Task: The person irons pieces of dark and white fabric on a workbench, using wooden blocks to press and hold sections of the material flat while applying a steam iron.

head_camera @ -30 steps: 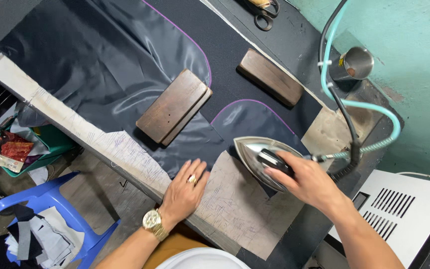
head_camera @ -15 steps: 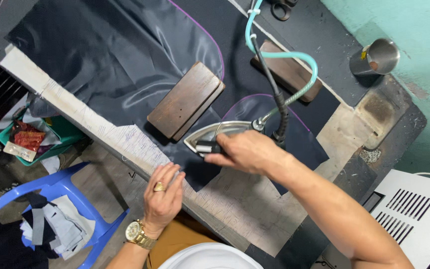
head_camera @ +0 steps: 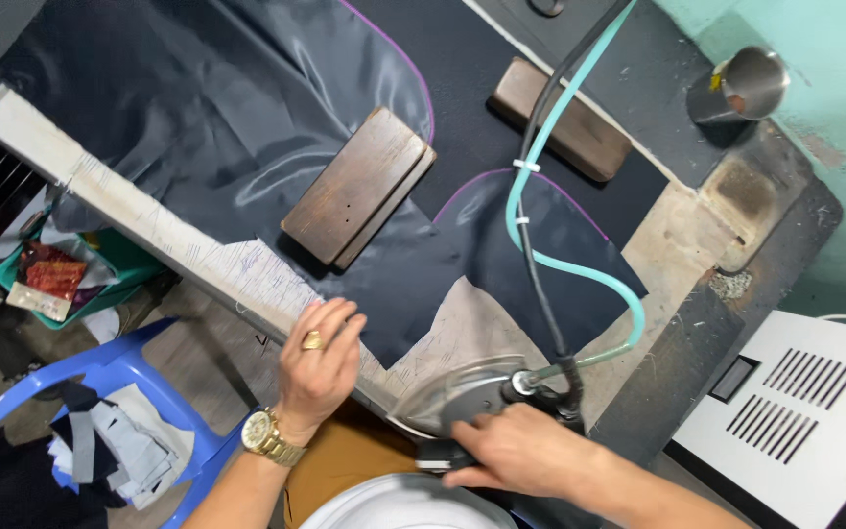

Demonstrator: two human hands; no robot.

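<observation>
My right hand [head_camera: 521,453] grips the handle of a metal steam iron [head_camera: 477,397] at the near edge of the ironing table [head_camera: 697,245]. A black cord and a teal hose [head_camera: 531,196] run up from the iron across the table. My left hand [head_camera: 320,358], wearing a gold ring and a gold watch, rests with curled fingers on the table's pale front edge, touching the hem of the dark shiny fabric [head_camera: 227,108]. A dark wooden block [head_camera: 359,186] lies on the fabric just beyond my left hand.
A second wooden block [head_camera: 560,118] lies farther back. A metal cup [head_camera: 746,83] stands at the far right corner. A white vented box [head_camera: 795,411] sits at right. Below left are a blue plastic chair [head_camera: 110,392] with cloth scraps and a green bin [head_camera: 80,269].
My right hand has pulled the iron from the middle of the dark fabric toward me to the table's near edge. My left hand stayed at the front edge.
</observation>
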